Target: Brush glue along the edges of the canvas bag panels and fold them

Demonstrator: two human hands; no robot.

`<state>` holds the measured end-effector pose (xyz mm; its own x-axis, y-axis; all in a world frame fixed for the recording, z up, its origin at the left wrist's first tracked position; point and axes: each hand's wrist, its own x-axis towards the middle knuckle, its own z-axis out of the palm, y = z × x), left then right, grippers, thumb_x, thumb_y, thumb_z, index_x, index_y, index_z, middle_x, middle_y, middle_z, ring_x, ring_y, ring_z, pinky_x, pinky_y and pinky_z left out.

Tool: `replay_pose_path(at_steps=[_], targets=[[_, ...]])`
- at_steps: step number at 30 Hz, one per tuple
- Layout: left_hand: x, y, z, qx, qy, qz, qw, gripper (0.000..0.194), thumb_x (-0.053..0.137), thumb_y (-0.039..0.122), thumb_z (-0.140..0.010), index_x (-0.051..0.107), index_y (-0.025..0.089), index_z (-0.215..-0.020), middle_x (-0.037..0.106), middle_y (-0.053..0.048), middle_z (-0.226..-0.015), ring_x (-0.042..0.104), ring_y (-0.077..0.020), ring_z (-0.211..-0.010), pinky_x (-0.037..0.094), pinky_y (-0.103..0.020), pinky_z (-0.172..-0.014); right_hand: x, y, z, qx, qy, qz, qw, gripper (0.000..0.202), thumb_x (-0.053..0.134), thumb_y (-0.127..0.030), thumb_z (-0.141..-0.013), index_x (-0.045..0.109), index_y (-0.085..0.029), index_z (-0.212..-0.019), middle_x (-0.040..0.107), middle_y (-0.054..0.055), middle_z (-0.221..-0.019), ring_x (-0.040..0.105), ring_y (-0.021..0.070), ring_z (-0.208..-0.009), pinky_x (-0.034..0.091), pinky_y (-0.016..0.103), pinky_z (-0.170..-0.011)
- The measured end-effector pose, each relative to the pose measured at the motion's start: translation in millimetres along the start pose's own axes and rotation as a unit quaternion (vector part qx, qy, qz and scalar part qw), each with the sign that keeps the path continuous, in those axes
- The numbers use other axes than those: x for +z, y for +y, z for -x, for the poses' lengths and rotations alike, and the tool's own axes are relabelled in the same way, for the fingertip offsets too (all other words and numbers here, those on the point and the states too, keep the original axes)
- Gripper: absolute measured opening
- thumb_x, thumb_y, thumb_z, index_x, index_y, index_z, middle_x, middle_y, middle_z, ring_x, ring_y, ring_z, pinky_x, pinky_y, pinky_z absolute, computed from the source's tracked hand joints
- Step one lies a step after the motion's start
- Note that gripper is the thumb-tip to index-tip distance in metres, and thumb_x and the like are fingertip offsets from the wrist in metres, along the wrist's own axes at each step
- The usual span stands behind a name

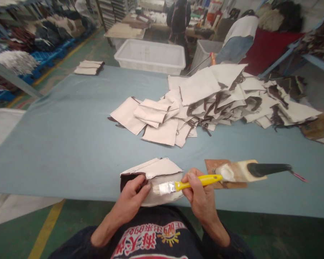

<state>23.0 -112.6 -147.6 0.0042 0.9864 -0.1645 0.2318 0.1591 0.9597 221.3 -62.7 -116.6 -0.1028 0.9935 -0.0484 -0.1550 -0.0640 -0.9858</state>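
Note:
Close to the table's front edge lies a folded piece of cream material with dark brown lining (163, 167). My left hand (132, 199) is closed on its dark, turned-back edge, thumb and fingers pinching. In my right hand (202, 203) is a paintbrush (189, 183) with a yellow handle, gripped between thumb and fingers. Its bristles point left over the piece, close to my left fingertips; whether they touch it I cannot tell. Right of that hand, a cut-open plastic container (241, 169) with white paste and a black handle rests on brown cardboard (213, 164).
A large heap of similar cream pieces (199, 86) spreads over the back right of the blue-green table (64, 144). A small stack (89, 67) sits at the far left corner. Beyond the table stand a white plastic bin (151, 55) and two people (239, 37).

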Motion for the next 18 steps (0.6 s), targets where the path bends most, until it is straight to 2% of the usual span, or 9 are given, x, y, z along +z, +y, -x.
replay_pose_path(at_steps=[2,5,7,9,11,13,15,18], targets=[[-0.9,7.6,-0.4,-0.049,-0.048,0.102,0.992,0.035,0.063,0.052,-0.090,0.059,0.018,-0.086,0.060,0.000,-0.079,0.049,-0.0142,-0.069,0.037,-0.025,-0.060,-0.4,5.6,0.7,-0.036,0.011,0.004,0.999,0.046,0.059,-0.057,-0.095,0.057,-0.020,-0.068,0.033,-0.010,-0.041,0.027,0.0064,-0.034,0.022,0.018,-0.036],[-0.3,13.3,1.3,-0.111,-0.105,0.216,0.964,0.045,0.074,0.056,-0.083,0.065,0.015,-0.100,0.067,-0.003,-0.084,0.057,-0.0154,-0.071,0.042,-0.024,-0.062,0.9,16.5,-0.8,-0.116,0.009,0.051,0.992,0.038,0.055,-0.048,-0.099,0.063,-0.021,-0.074,0.042,-0.008,-0.043,0.037,0.0094,-0.037,0.032,0.021,-0.040],[1.4,13.1,2.7,-0.130,-0.126,0.260,0.948,0.047,0.076,0.055,-0.082,0.067,0.014,-0.103,0.068,-0.004,-0.082,0.059,-0.0150,-0.069,0.043,-0.024,-0.062,2.0,20.7,-3.8,-0.191,-0.008,0.123,0.974,0.032,0.056,-0.041,-0.099,0.066,-0.021,-0.076,0.052,-0.004,-0.049,0.047,0.0120,-0.043,0.039,0.024,-0.046],[3.5,11.2,3.2,-0.134,-0.140,0.297,0.935,0.046,0.077,0.052,-0.082,0.069,0.013,-0.104,0.070,-0.005,-0.081,0.061,-0.0147,-0.068,0.045,-0.024,-0.063,2.6,20.8,-7.3,-0.264,-0.041,0.195,0.944,0.026,0.058,-0.034,-0.096,0.067,-0.022,-0.075,0.061,-0.001,-0.057,0.055,0.0139,-0.050,0.044,0.027,-0.051],[4.8,8.9,2.6,-0.135,-0.147,0.326,0.924,0.044,0.079,0.049,-0.082,0.070,0.012,-0.105,0.071,-0.006,-0.081,0.063,-0.0145,-0.067,0.047,-0.024,-0.065,1.9,18.1,-10.0,-0.297,-0.057,0.217,0.928,0.023,0.059,-0.030,-0.095,0.068,-0.022,-0.076,0.065,0.001,-0.062,0.058,0.0145,-0.054,0.046,0.028,-0.055],[4.2,7.0,1.7,-0.135,-0.149,0.348,0.916,0.044,0.080,0.047,-0.081,0.070,0.012,-0.106,0.072,-0.006,-0.080,0.064,-0.0145,-0.066,0.048,-0.024,-0.065,-1.0,15.2,-11.2,-0.284,-0.033,0.170,0.943,0.022,0.058,-0.031,-0.098,0.068,-0.023,-0.080,0.062,-0.001,-0.060,0.056,0.0135,-0.051,0.045,0.027,-0.054],[1.9,5.7,1.2,-0.138,-0.143,0.354,0.914,0.043,0.080,0.046,-0.081,0.071,0.011,-0.105,0.073,-0.006,-0.079,0.064,-0.0140,-0.066,0.046,-0.022,-0.064,-5.9,13.4,-11.5,-0.240,-0.009,0.091,0.967,0.027,0.054,-0.036,-0.101,0.067,-0.023,-0.081,0.055,-0.004,-0.053,0.049,0.0118,-0.045,0.041,0.025,-0.049],[-3.3,4.6,0.7,-0.152,-0.129,0.345,0.917,0.042,0.081,0.046,-0.080,0.072,0.012,-0.102,0.073,-0.005,-0.078,0.062,-0.0130,-0.065,0.044,-0.021,-0.060,-11.7,12.5,-13.4,-0.178,-0.065,0.062,0.980,0.035,0.054,-0.044,-0.101,0.066,-0.022,-0.077,0.050,-0.006,-0.049,0.041,0.0102,-0.040,0.036,0.024,-0.044]])
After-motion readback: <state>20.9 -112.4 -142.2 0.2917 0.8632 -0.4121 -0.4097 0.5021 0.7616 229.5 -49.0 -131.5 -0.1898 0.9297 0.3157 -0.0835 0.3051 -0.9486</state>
